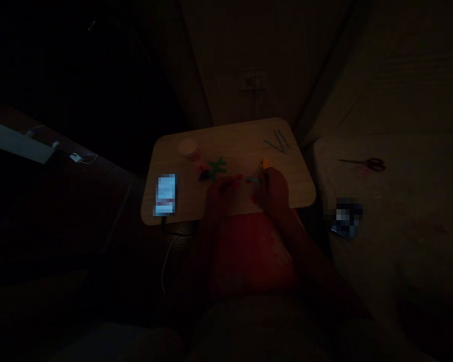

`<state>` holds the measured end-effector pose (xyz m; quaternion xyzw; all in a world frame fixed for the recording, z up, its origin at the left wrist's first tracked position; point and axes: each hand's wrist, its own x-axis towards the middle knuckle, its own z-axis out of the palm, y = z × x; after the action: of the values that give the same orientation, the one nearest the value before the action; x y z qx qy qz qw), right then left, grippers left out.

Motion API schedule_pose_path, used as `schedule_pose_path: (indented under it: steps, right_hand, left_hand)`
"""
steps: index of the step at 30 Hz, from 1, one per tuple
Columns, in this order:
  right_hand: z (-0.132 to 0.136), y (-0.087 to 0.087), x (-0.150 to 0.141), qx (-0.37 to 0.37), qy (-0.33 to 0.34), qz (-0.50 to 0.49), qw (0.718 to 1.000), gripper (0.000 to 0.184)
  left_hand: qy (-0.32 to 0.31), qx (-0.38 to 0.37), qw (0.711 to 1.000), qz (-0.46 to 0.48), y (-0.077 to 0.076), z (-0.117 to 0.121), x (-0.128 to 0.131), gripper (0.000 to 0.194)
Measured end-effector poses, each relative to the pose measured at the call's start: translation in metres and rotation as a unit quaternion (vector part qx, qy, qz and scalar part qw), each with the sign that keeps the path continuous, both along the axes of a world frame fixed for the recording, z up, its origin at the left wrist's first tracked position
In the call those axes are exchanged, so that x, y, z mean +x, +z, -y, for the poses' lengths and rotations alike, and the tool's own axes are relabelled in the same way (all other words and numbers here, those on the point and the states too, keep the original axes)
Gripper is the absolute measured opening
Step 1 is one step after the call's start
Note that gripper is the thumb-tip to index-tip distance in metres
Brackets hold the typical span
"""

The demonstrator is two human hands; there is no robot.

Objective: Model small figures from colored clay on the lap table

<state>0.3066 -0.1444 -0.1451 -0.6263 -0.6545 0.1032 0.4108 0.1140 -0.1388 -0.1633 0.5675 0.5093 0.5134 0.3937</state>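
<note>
Both hands work low over a small wooden table [234, 133] in very dim light. My left hand [220, 193] is closed, its fingertips around a small red piece [238, 179] whose kind I cannot make out. Facing it, my right hand [274, 188] pinches a thin teal strip [254, 179] that points toward the left hand. Another red bit [254, 199] shows below the right fingers. Just beyond the left hand lie green strips [217, 166] and a dark purple piece [203, 175]. A yellow-orange piece [264, 163] sits right behind the right hand.
A pale cup [189, 149] stands at the back left, with a lit phone [165, 195] on a cable in front. Thin teal sticks [279, 142] lie at the back right. Scissors [371, 164] and a dark packet [347, 217] rest on the pale surface to the right.
</note>
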Motion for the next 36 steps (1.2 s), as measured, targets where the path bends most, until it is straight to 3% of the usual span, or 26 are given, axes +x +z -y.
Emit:
schedule_pose_path:
  steps: [5,9,15,20,25,29,32,36]
  right_hand:
    - [0.0,-0.004,-0.006,-0.015,0.105,0.002,0.994,0.02]
    - [-0.002,-0.001,-0.011,-0.042,0.182,0.014,0.982,0.022]
    - [0.0,0.007,-0.024,-0.089,0.23,0.045,0.968,0.023]
    - [0.002,0.009,-0.036,-0.123,0.231,0.119,0.958,0.025]
    - [0.0,0.011,-0.03,-0.04,0.219,0.104,0.969,0.026]
    - [0.004,0.012,-0.007,0.036,0.149,0.024,0.988,0.024]
    - [0.011,0.01,0.012,0.048,0.104,-0.014,0.993,0.02]
    - [0.021,0.008,0.027,0.055,0.072,-0.019,0.996,0.019]
  left_hand:
    - [0.04,-0.031,0.992,0.116,0.005,0.002,0.002,0.032]
    - [0.045,-0.034,0.991,0.124,0.009,0.007,0.002,0.031]
    - [0.06,-0.019,0.989,0.132,0.01,0.012,-0.001,0.028]
    - [0.084,-0.011,0.989,0.123,0.009,0.011,0.0,0.031]
    - [0.108,0.036,0.991,0.071,0.009,0.008,0.001,0.032]
    - [0.052,0.078,0.995,-0.042,0.01,0.006,0.004,0.025]
    - [0.003,0.08,0.988,-0.132,0.009,0.004,0.007,0.016]
    - [-0.001,0.092,0.968,-0.233,0.005,-0.002,0.007,0.012]
